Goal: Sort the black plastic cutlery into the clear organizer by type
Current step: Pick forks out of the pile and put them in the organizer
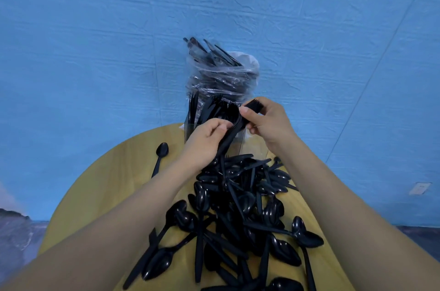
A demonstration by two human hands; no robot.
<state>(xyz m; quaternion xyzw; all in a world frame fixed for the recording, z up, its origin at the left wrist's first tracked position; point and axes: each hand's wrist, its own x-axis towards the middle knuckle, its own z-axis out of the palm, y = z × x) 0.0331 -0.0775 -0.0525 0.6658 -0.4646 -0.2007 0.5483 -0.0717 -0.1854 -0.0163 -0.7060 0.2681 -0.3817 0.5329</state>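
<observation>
Above the counter's far edge: both hands meet on one bundle of forks (234, 127).
Left hand (206, 139): fingers curled round the handle end of the bundle, gripping it.
Right hand (267, 121): thumb and fingers pinch the tine end, which sticks out past the knuckles.
Clear organizer (190, 128): upright just behind the hands, black cutlery standing in it; which type fills which compartment cannot be told.
Plastic bag (221, 76): crinkled, clear, behind the organizer, more black cutlery poking from its top.
Loose pile (238, 214): spoons and other pieces heaped between the forearms.
Single spoon (160, 157): lies apart, left of the pile.
Counter (107, 183): round, yellow wood.
Backdrop (95, 40): blue.
</observation>
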